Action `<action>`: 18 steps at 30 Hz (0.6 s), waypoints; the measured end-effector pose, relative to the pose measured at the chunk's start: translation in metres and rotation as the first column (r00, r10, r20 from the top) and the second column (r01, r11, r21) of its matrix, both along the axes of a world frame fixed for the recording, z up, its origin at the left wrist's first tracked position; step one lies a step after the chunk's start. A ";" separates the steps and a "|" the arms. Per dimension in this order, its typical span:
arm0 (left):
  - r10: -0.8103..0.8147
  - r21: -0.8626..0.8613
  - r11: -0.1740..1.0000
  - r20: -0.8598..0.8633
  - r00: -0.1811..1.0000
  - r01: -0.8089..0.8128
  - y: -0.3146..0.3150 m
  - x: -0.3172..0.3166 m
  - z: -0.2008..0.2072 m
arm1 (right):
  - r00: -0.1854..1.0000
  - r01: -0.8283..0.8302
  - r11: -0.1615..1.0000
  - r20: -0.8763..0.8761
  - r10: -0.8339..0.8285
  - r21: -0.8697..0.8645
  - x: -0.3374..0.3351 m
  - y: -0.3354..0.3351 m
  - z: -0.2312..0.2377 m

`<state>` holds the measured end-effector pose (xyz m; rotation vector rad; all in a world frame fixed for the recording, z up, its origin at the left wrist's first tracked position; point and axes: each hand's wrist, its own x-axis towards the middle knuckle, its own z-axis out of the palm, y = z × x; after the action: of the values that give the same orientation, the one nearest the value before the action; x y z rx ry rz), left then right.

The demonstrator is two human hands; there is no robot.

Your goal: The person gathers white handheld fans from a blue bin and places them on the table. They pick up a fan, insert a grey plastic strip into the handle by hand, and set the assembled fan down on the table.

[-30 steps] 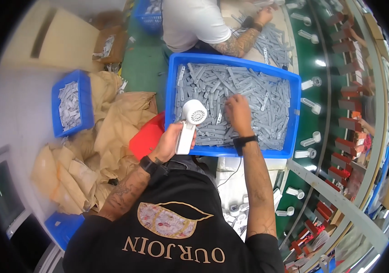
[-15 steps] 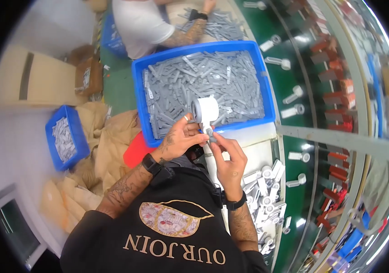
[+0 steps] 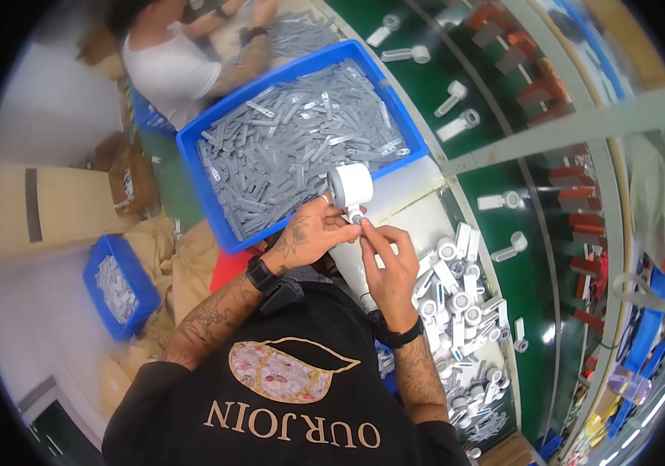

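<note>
Far left, lower: small blue bin (image 3: 119,286) of grey pieces, resting on crumpled tan wrapping (image 3: 185,264). Brown cartons (image 3: 45,206) above it, against a pale floor.

Upper left of centre: large blue crate (image 3: 212,202), filled with slim grey strips (image 3: 294,155) lying in all directions. A second person in a white top (image 3: 169,70) works at the frame's upper edge, hands in another grey pile.

Centre: left hand (image 3: 309,237), fingers closed round the stem of a white round-headed part (image 3: 350,190). The part stands just below the crate's lower rim, head toward the upper frame, long axis running roughly top to bottom and tilted slightly.

Just right of it: right hand (image 3: 389,268), thumb and forefinger pinched together at the lower end of the stem, touching the left hand's fingertips. What is pinched there is too small to tell; possibly one grey strip. Both hands meet on the part; the left carries it, the right works from below and to the right.

Lower right of centre: heap of finished white parts (image 3: 457,311) on a pale bench top (image 3: 418,194).

Right: green conveyor belt (image 3: 534,256) carrying single white parts (image 3: 510,247) well apart, red fixtures (image 3: 585,233) along its far edge, a grey rail (image 3: 581,128) crossing above.
</note>
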<state>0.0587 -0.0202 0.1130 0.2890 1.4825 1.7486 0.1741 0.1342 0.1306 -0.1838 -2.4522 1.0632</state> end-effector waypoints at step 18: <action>-0.493 -0.013 0.870 0.012 0.870 0.493 0.111 0.040 -0.022 | 0.942 0.289 0.395 0.332 0.042 -0.872 0.076 0.083 -0.017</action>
<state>0.0987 0.0905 0.0911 0.5965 1.2724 1.3200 0.2503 0.2170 0.1138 -0.9331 -1.6829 2.3666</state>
